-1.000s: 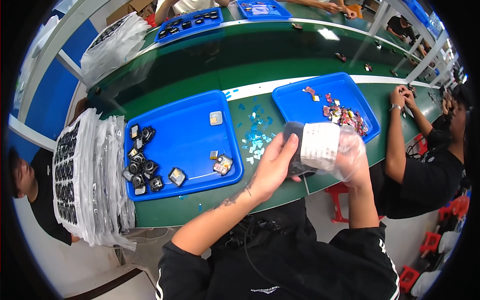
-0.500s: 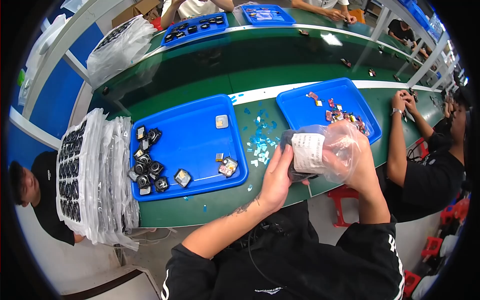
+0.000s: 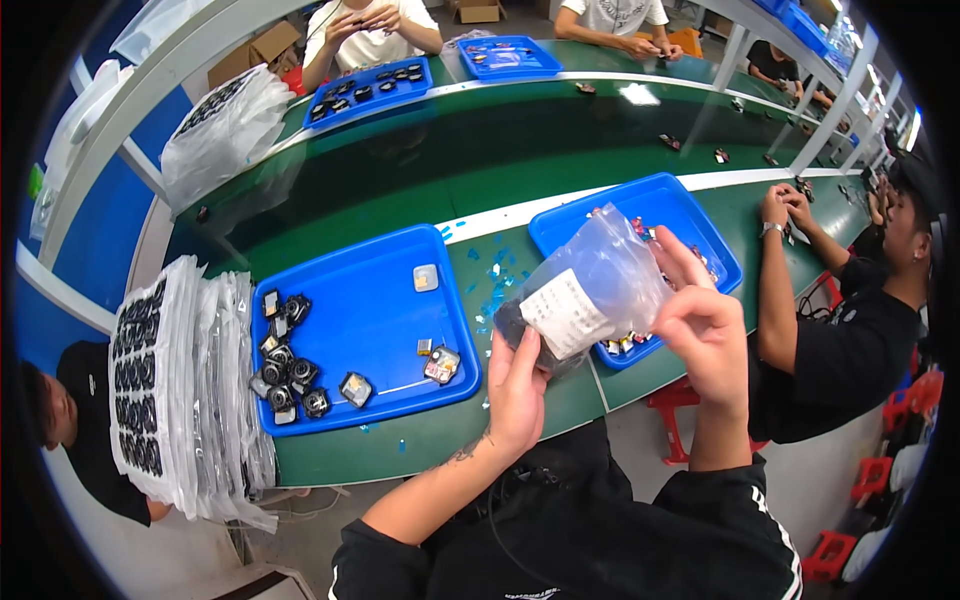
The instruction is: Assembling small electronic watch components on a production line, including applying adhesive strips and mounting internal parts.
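A clear plastic bag with a white printed label and a dark mass in its lower end is held above the green bench. My left hand grips the filled lower end, thumb and fingers round it. At the bag's right edge, my right hand has thumb and forefinger pinched together on the film, its other fingers raised. Behind the bag lies a blue tray of small red and yellow electronic parts, partly hidden. To the left, another blue tray holds several black round-lensed units and a few pale square pieces.
Stacked plastic-wrapped sheets of black parts stand at the bench's left end. Blue film scraps litter the green bench between the trays. A co-worker sits close on my right; others work across the bench. A red stool stands below.
The bag has moved left and tilted, its filled end now lower left. My right hand has come out from the bag to its right edge. The view has shifted slightly.
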`<state>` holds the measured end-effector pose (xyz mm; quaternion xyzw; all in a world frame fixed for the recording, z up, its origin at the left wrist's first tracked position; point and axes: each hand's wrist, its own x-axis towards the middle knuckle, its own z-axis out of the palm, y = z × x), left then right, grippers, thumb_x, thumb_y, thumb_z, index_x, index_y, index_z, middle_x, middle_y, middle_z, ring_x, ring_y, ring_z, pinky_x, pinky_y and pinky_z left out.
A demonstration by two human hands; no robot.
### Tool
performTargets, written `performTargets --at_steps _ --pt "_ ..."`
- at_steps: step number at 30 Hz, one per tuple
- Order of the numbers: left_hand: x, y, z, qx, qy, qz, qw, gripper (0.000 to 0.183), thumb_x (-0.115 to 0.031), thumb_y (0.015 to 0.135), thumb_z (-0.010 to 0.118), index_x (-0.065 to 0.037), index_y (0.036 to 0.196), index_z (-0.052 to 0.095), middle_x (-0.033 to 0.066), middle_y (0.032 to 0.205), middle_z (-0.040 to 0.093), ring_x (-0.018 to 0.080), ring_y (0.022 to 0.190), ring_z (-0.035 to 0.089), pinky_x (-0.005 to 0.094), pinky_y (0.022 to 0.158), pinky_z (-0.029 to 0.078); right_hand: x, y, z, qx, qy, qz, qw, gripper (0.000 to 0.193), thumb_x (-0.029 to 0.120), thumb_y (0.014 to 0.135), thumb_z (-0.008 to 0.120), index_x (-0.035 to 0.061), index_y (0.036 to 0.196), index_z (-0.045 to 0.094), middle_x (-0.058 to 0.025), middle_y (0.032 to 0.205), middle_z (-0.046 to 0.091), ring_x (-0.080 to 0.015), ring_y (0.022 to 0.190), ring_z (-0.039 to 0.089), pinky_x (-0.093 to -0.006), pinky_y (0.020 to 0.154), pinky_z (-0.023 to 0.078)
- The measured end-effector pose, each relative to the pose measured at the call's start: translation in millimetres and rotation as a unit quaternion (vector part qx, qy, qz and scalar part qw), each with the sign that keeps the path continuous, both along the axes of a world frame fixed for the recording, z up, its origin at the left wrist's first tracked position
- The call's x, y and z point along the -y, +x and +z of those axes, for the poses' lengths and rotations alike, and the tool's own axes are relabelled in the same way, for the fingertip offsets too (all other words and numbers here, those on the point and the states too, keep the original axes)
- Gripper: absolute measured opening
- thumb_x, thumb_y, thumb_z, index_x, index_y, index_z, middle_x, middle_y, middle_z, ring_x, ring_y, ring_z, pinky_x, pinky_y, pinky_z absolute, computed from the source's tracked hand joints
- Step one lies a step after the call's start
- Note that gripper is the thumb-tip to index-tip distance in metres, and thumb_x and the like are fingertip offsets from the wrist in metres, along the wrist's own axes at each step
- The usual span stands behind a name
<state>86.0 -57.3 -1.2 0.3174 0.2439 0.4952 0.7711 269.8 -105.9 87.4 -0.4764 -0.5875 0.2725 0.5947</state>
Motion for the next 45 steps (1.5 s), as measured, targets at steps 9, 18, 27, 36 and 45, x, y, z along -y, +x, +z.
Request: performTargets --at_steps 9,18,27,36,45 --pt "-10.5 -40.4 17.2 -0.145 0.259 0.146 0.944 0.068 -0.011 0.085 0.067 -0.003 0.142 0.032 0.0122 0.136 0.044 0.0246 0.13 0.041 0.0371 0.108 0.031 -8.2 -4.4 27.7 0.216 0.002 -0.056 0.975 0.008 -0.004 0.078 0.068 0.0001 0.085 0.067 -0.0106 0.08 0.067 -0.0184 0.072 0.064 -0.0283 0.067 0.05" --pt "-34.4 -61.0 78.4 -0.243 0.406 -0.119 0.873 0.032 -0.021 0.087 0.07 -0.002 0.112 0.06 0.0082 0.101 0.065 0.0187 0.096 0.059 0.0332 0.088 0.047 0.8 -13.7 47.6 0.346 0.074 0.193 0.915 0.01 0.009 0.069 0.079 0.0066 0.072 0.07 -0.0069 0.072 0.069 -0.0228 0.065 0.068 -0.031 0.063 0.054" --pt "-24.6 -67.8 98.0 -0.295 0.511 -0.03 0.807 0.008 -0.002 0.082 0.071 0.002 0.076 0.067 0.0087 0.067 0.063 0.0197 0.065 0.058 0.0332 0.067 0.046 -17.0 -14.6 38.3 0.301 0.064 0.156 0.939 0.009 0.011 0.076 0.078 0.0068 0.08 0.07 -0.0072 0.08 0.069 -0.02 0.068 0.067 -0.0289 0.058 0.053" --pt "-22.0 -73.9 73.5 -0.273 0.368 -0.216 0.862 0.055 -0.025 0.083 0.075 -0.003 0.128 0.051 0.0109 0.113 0.063 0.0183 0.107 0.058 0.0347 0.095 0.045 5.7 -19.5 26.7 0.153 0.086 0.073 0.982 0.02 0.017 0.076 0.076 0.0037 0.063 0.067 -0.0076 0.065 0.068 -0.0172 0.06 0.066 -0.0269 0.06 0.052" --pt "-66.8 -150.5 162.9 -0.357 0.383 0.046 0.851 0.011 -0.006 0.083 0.069 0.0 0.092 0.069 0.0045 0.086 0.068 0.0103 0.082 0.062 0.0264 0.075 0.051 2.0 0.4 -22.3 -0.157 0.141 0.008 0.978 0.032 0.025 0.091 0.067 0.0047 0.071 0.052 -0.0143 0.098 0.056 -0.0165 0.076 0.054 -0.0233 0.064 0.044"
